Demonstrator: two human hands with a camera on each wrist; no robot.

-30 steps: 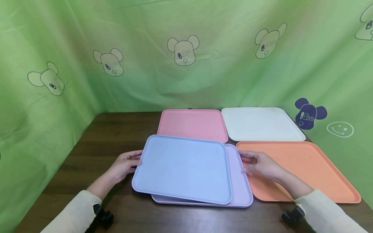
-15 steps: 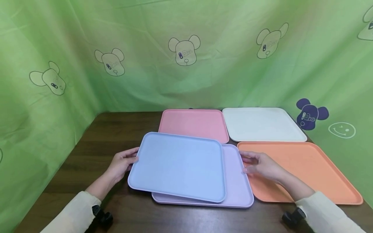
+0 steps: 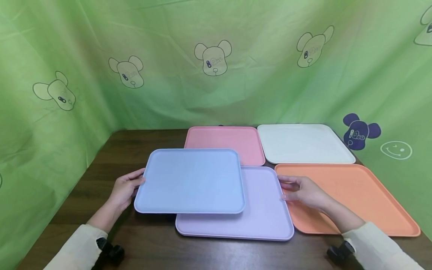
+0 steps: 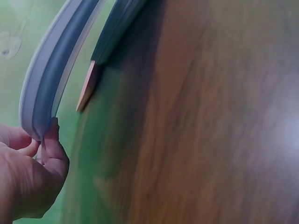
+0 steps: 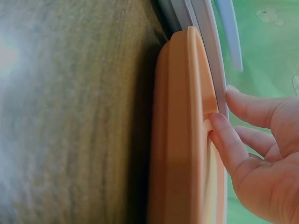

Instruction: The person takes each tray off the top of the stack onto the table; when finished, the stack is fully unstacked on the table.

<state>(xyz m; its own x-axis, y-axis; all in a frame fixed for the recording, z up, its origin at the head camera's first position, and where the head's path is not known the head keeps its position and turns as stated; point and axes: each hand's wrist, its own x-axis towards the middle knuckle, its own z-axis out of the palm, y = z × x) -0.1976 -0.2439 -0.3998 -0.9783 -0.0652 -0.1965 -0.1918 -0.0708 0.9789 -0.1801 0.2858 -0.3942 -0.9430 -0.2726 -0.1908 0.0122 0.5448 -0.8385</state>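
My left hand [image 3: 123,189] pinches the left edge of a light blue tray [image 3: 190,180], thumb on one side of the rim and fingers on the other, as the left wrist view shows at the tray's edge [image 4: 44,88]. The tray is held raised and overlaps a lavender tray [image 3: 266,210], hiding its left back part. On the lavender tray's right rim [image 5: 212,51], my right hand [image 3: 305,191] rests with loosely bent fingertips. One fingertip [image 5: 217,120] lies low, by the rim of an orange tray [image 3: 351,198].
At the back of the dark wooden table [image 3: 111,157] lie a pink tray [image 3: 224,138], partly covered by the blue one, and a white tray [image 3: 303,144]. A green curtain [image 3: 162,101] with mouse drawings hangs behind and at both sides.
My left hand has drawn the light blue tray leftward and a little back, straightening it and uncovering more of the lavender tray. The right hand stays at the lavender rim.
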